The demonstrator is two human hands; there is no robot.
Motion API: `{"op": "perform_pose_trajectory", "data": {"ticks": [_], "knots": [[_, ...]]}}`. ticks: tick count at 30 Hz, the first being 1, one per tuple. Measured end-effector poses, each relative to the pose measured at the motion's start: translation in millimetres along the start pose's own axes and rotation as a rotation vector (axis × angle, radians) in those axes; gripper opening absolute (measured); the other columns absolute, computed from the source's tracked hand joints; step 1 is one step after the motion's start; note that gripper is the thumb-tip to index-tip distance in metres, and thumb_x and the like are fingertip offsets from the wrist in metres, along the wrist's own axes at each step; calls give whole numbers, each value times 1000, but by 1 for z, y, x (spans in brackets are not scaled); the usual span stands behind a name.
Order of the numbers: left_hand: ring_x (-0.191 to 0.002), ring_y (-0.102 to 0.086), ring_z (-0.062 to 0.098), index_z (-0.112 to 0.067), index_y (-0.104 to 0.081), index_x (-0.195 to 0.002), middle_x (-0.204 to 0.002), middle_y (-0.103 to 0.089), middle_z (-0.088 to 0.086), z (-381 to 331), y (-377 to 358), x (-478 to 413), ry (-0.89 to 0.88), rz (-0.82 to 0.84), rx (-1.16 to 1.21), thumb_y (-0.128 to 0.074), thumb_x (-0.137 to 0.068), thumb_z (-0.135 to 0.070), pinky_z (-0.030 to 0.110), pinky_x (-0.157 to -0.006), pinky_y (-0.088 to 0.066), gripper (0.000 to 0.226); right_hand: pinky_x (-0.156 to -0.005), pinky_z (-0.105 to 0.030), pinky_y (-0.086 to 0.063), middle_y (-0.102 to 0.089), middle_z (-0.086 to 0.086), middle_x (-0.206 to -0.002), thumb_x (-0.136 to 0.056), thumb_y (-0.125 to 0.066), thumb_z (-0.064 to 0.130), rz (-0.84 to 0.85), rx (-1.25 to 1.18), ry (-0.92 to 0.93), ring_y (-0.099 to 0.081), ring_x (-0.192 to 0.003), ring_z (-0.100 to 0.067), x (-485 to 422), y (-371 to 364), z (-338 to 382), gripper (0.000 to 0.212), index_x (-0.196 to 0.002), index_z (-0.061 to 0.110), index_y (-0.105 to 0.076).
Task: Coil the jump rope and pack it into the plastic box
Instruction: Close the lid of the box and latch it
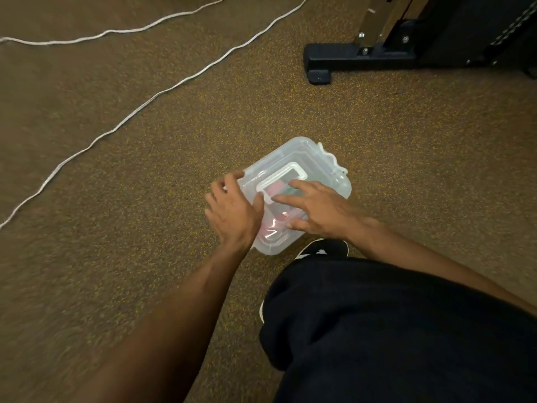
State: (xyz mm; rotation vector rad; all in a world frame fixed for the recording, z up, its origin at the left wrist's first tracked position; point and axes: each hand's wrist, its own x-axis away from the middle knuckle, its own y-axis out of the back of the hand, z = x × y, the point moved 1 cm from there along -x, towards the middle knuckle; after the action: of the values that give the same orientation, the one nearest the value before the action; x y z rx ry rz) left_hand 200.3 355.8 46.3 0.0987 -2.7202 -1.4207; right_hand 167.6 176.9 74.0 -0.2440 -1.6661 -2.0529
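Observation:
A clear plastic box (308, 158) with its lid on and a white handle on top sits on the speckled brown floor. Reddish and green shapes show dimly through the lid. My left hand (232, 210) grips the box's left edge, thumb on the lid. My right hand (316, 209) lies flat on the lid with fingers spread. The white jump rope (162, 93) lies uncoiled across the floor to the upper left, in two long strands. Its handles are out of view.
The black foot of a piece of gym equipment (343, 58) stands at the upper right. My dark-trousered knee (392, 330) and a black shoe (322, 248) are just below the box.

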Motion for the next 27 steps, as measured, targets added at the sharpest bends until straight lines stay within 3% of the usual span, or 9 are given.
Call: {"op": "perform_pose_trajectory", "data": {"ticks": [5, 8, 11, 14, 16, 19, 21, 23, 27], "knots": [[-130, -47, 37, -16, -32, -146, -145, -47, 17, 42, 2, 13, 603, 239, 294, -81, -58, -63, 54, -102, -43, 111, -119, -52, -22, -5, -7, -169, -89, -56, 62, 122, 145, 3, -15, -151, -35, -15, -3, 21, 75, -153, 52, -17], [-102, -66, 28, -8, -57, -127, -120, -67, 11, 51, 7, 17, 807, 427, 718, -87, -62, -52, 41, -86, -53, 84, -116, -55, -27, -5, -6, -168, -90, -58, 60, 146, 179, -26, -14, -151, -36, -19, -3, 27, 76, -153, 52, -15], [-77, -72, 25, -15, -70, -91, -91, -76, 7, 49, 10, 15, 670, 440, 557, -80, -65, -60, 38, -72, -58, 53, -112, -52, -35, -9, -6, -168, -90, -57, 60, 152, 206, -19, -17, -149, -36, -20, -1, 27, 76, -152, 54, -14], [-66, -73, 27, -20, -63, -70, -73, -75, 4, 47, 11, 13, 467, 366, 223, -57, -50, -85, 42, -68, -61, 68, -107, -51, -41, -15, -6, -166, -89, -56, 62, 150, 240, 9, -22, -147, -35, -19, 0, 25, 76, -152, 54, -14], [-64, -72, 27, -19, -61, -66, -68, -73, 5, 48, 11, 10, 374, 356, 114, -50, -55, -86, 40, -68, -61, 69, -106, -49, -42, -17, -6, -165, -88, -56, 63, 142, 254, 15, -25, -145, -34, -20, 1, 24, 77, -152, 54, -15], [-56, -66, 21, -11, -61, -67, -59, -66, 3, 37, 17, 8, 288, 395, 21, -58, -82, -67, 29, -56, -53, 57, -103, -49, -42, -18, -6, -165, -88, -57, 62, 141, 260, 8, -25, -144, -34, -20, 0, 25, 77, -152, 54, -15], [-52, -57, 16, -10, -56, -64, -60, -62, 3, 33, 17, 5, 314, 384, -38, -61, -86, -59, 24, -47, -40, 54, -102, -49, -44, -19, -7, -164, -87, -57, 62, 135, 257, 10, -26, -143, -34, -20, -1, 25, 78, -152, 53, -15], [-56, -58, 18, -10, -52, -64, -70, -67, 7, 31, 17, 4, 310, 386, -60, -62, -87, -56, 25, -50, -41, 52, -102, -49, -45, -21, -7, -163, -87, -57, 62, 126, 260, 16, -27, -142, -34, -20, -2, 25, 78, -152, 53, -15], [-71, -62, 23, -9, -43, -109, -87, -64, 6, 7, 15, 7, 113, 341, -124, -54, -95, -29, 32, -55, -46, 27, -99, -48, -47, -25, -10, -161, -87, -57, 63, 92, 278, 35, -31, -139, -35, -22, -3, 26, 77, -152, 53, -16]]}}
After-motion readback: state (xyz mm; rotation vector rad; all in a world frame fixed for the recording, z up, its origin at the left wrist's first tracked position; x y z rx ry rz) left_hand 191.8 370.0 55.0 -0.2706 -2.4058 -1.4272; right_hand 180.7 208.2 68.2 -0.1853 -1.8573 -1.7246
